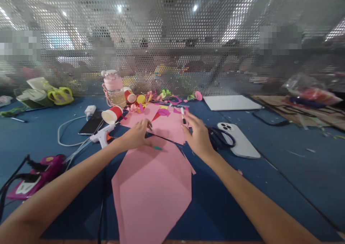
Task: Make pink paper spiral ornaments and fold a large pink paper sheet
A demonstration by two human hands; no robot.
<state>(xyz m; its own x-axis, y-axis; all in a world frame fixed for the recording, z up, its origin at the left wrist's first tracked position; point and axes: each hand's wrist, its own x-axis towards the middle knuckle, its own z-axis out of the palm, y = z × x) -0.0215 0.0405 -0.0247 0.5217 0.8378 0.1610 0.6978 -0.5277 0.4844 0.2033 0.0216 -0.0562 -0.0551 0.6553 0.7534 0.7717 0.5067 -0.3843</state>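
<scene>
Pressing flat on pink paper (153,186), left hand (136,136) lies open, gripping nothing; right hand (198,136) pinches a marker (183,115), upright. Sheet runs lengthwise toward the body, nearer left hand.

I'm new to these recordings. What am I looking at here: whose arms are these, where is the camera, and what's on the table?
There is no machine: a person wears a camera on the head, looking down at their own bare arms. The left hand rests flat on a large pink paper sheet. The right hand holds a marker in its fingers. On the blue table lie more pink paper pieces, scissors, a white phone, a glue gun, a red paper cup and a pink bottle. A perforated screen stands behind.
</scene>
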